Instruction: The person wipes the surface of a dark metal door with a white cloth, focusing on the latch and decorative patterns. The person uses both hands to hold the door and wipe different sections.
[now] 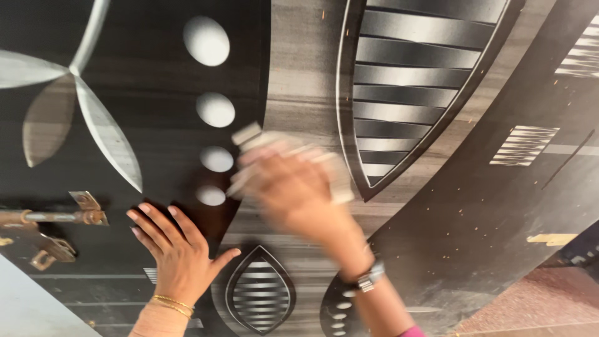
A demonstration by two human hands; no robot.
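A dark laminated door panel (pixel 299 75) with silver leaf shapes, oval dots and striped almond patterns fills the view. My left hand (pixel 178 249) lies flat on the panel with fingers spread, a thin gold bangle on the wrist. My right hand (pixel 293 190), wearing a wristwatch, is blurred by motion over the panel's middle. It grips a pale, blocky thing (pixel 249 138) that looks like a folded cloth or pad, pressed against the surface; blur hides its exact shape.
A rusty sliding bolt latch (pixel 53 218) with brackets is fixed at the panel's left edge. A pale grey surface (pixel 25 306) shows at the bottom left, and reddish speckled floor (pixel 536 302) at the bottom right.
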